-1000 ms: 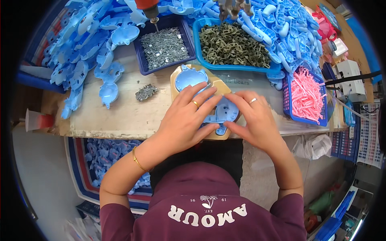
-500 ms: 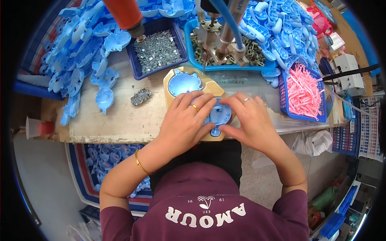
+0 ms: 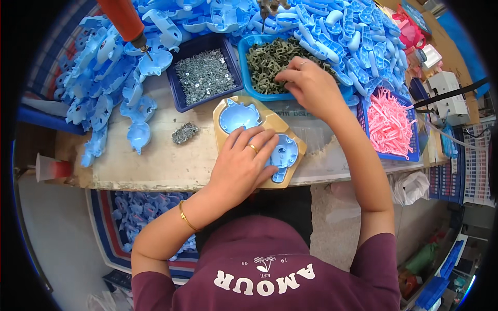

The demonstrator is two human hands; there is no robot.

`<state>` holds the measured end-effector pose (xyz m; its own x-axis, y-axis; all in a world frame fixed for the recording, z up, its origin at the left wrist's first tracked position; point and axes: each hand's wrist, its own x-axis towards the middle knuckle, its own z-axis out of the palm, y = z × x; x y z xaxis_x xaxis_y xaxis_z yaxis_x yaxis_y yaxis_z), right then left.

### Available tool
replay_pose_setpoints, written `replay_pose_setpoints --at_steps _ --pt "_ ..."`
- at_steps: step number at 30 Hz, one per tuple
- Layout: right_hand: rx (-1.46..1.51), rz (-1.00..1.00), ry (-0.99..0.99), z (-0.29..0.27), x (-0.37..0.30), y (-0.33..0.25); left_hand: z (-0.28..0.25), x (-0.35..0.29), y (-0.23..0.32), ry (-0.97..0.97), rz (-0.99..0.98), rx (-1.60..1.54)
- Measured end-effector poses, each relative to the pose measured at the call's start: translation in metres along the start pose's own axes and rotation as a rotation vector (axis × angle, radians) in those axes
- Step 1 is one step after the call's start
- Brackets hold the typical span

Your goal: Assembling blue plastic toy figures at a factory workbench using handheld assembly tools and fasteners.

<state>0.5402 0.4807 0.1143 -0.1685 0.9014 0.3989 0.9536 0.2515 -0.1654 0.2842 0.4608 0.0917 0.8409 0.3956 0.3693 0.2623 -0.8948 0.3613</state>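
A tan jig (image 3: 296, 165) lies near the table's front edge with blue plastic shells in its two hollows. The round upper shell (image 3: 237, 116) shows bare inside, while the lower shell (image 3: 284, 151), with its short handle-like end, is partly covered by my left hand (image 3: 244, 158). That hand lies across the jig, fingers stretched out over both shells. My right hand (image 3: 311, 85) dips into a light-blue tray (image 3: 270, 97) of small olive-grey plastic parts (image 3: 270, 62). Its thumb and fingers are drawn together at the parts; what sits between them is hidden.
A dark-blue tray of screws (image 3: 205, 72) stands left of the olive parts, with a small screw pile (image 3: 184, 133) on the table. Blue shells (image 3: 98, 78) heap up behind. A basket of pink parts (image 3: 389, 127) sits right. An orange-red screwdriver (image 3: 124, 23) hangs at upper left.
My right hand has left the lower shell and moved up and away into the olive parts tray. My left hand stays on the jig. The overhead tool has risen from the tray; the screwdriver has swung left.
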Motion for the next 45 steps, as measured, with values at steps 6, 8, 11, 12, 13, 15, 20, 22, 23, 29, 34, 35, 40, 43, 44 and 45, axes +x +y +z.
replay_pose_setpoints --at_steps 6,8,11,12,13,15,20,22,23,29,34,35,40,43,44,45 --pt "0.322 0.174 -0.028 0.003 0.015 0.020 -0.001 -0.001 0.001 -0.023 -0.023 0.010" --pt "0.750 0.359 0.028 -0.004 0.012 0.026 -0.003 0.000 0.001 -0.034 -0.023 0.017" --pt "0.981 0.483 -0.096 -0.022 0.002 0.023 -0.009 0.002 -0.002 -0.048 -0.026 0.008" --pt "1.092 0.519 -0.166 -0.026 -0.003 0.020 -0.011 0.005 -0.003 -0.009 -0.024 -0.007" --pt "1.152 0.507 -0.132 -0.029 -0.008 0.009 -0.011 0.008 -0.005 0.028 -0.022 -0.025" --pt "1.174 0.539 -0.162 -0.034 -0.021 -0.002 -0.013 0.016 -0.008 0.088 -0.050 -0.106" --pt "1.011 0.630 -0.108 -0.037 -0.048 -0.048 -0.012 0.030 0.002 0.215 -0.215 -0.375" --pt "0.949 0.626 -0.060 -0.038 -0.055 -0.077 -0.009 0.031 0.006 0.176 -0.229 -0.337" --pt "0.894 0.609 -0.024 -0.041 -0.058 -0.086 -0.002 0.029 0.005 0.153 -0.286 -0.407" --pt "0.931 0.680 -0.043 -0.064 -0.091 -0.066 -0.001 0.019 0.008 0.020 -0.392 -0.708" --pt "-0.001 0.749 0.240 -0.085 -0.138 0.044 -0.011 0.013 0.009 0.012 -0.513 -0.978" --pt "-0.007 0.751 0.242 -0.087 -0.144 0.058 -0.011 0.013 0.009 0.003 -0.529 -1.046" --pt "-0.321 0.595 0.038 -0.074 -0.152 0.083 -0.012 0.015 0.010 -0.024 -0.525 -1.064" --pt "-0.221 0.650 0.115 -0.079 -0.154 0.093 -0.014 0.013 0.005 -0.053 -0.516 -1.007" --pt "-0.219 0.650 0.113 -0.081 -0.155 0.099 -0.014 0.012 0.004 -0.057 -0.500 -0.980" --pt "-0.089 0.700 0.203 -0.085 -0.156 0.106 -0.015 0.012 0.004 -0.058 -0.499 -0.981"
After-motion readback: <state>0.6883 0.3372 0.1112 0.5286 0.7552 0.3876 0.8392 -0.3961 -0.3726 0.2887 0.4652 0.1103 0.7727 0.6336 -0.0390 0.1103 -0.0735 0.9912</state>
